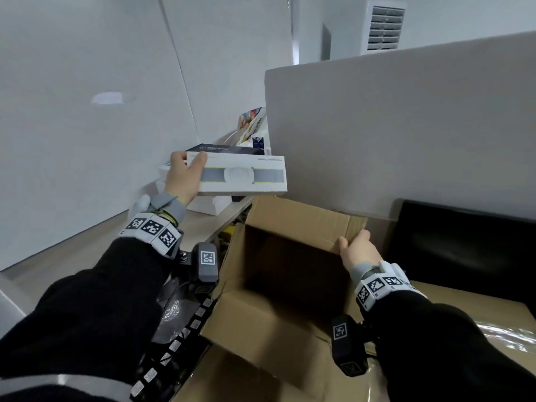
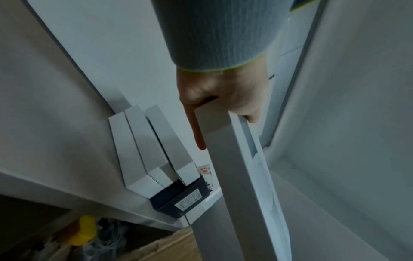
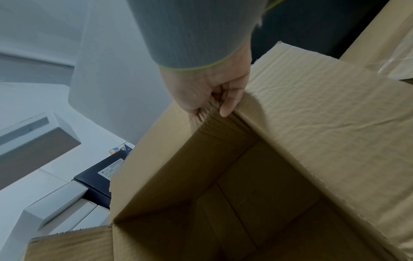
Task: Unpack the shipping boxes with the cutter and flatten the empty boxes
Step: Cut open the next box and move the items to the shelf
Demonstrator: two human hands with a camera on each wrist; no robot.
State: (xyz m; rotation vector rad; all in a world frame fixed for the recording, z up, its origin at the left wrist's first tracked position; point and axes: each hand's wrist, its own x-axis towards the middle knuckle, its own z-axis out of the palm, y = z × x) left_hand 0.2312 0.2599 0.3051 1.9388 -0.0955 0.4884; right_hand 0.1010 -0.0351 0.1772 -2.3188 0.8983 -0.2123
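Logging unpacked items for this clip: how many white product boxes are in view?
4. The held white box is in the left hand above the table; three white boxes lie side by side on it by the black box. More may be hidden.

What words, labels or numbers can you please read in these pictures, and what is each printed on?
Nothing reads in full.
"...offee": partial letters, sideways, on the colourful printed bag.
White product box with grey band picture, held by the left hand: small grey line, too blurred.
Black flat box: pale lettering, unreadable.
Its white label: print too small.
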